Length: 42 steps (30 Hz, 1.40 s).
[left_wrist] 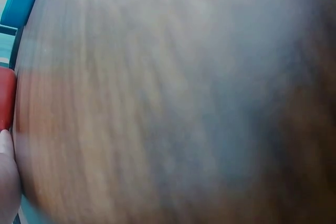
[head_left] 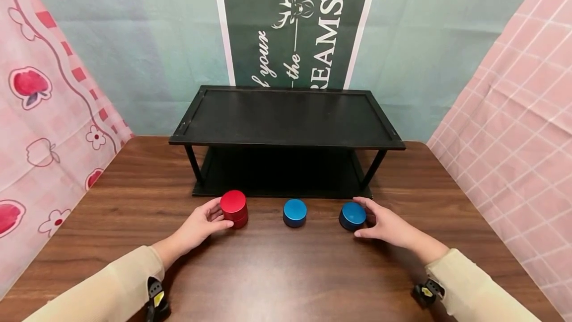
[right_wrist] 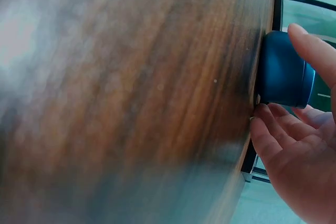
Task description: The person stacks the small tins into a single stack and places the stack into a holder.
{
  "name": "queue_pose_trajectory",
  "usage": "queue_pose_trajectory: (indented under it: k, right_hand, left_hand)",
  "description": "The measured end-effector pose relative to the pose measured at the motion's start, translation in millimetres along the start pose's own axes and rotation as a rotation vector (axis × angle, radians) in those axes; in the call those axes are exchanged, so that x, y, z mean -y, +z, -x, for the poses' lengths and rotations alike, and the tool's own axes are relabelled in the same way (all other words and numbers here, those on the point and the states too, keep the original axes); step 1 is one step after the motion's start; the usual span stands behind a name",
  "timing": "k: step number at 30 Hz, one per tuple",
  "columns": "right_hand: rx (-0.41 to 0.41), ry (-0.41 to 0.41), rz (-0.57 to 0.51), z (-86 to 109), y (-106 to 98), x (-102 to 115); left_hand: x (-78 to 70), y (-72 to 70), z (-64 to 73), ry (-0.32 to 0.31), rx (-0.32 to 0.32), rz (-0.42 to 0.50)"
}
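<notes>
In the head view my left hand (head_left: 196, 227) holds a red round tin (head_left: 234, 206) with a seam low on its side, thumb in front and fingers behind. The left wrist view catches only the thumb (left_wrist: 7, 182) against the edge of that tin (left_wrist: 6, 98). My right hand (head_left: 391, 223) is spread loosely about a short blue round tin (head_left: 353, 214). In the right wrist view the thumb overlaps this tin (right_wrist: 283, 72), while the other fingers lie beside it. Another blue tin (head_left: 295, 212) stands between the hands, touched by neither.
Behind the tins stands a black two-level shelf (head_left: 286, 118), its lower board (head_left: 286, 192) just beyond them. All sit on a brown wooden table (head_left: 286, 272). Pink cloths (head_left: 49, 113) hang at both sides, a green-blue curtain (head_left: 147, 53) at the back.
</notes>
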State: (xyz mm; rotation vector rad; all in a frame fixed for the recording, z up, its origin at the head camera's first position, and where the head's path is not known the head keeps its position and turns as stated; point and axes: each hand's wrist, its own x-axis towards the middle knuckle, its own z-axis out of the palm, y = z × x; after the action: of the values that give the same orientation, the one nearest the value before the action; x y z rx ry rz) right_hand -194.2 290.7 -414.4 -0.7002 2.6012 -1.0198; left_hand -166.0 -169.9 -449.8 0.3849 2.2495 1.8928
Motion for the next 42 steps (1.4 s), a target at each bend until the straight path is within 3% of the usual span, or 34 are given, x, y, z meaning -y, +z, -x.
queue_pose_trajectory:
  k: [8, 17, 27, 42]
  right_hand:
    - [-0.021, -0.034, -0.007, -7.0, 3.0, -1.0]
    - [-0.039, -0.018, -0.023, -6.4, 2.1, -0.3]
    - [-0.102, 0.009, -0.027, -4.6, -2.1, 6.2]
    - [-0.138, 0.009, -0.016, -3.7, -6.7, 9.1]
  left_hand:
    - [2.5, -2.2, 4.4, -0.022, -0.017, -0.017]
    - [0.3, -1.5, 0.2, -0.021, -0.008, -0.011]
    - [2.4, -0.6, -3.7, 0.025, 0.006, -0.001]
    - [-0.5, 0.6, -1.9, -0.006, 0.0, -0.018]
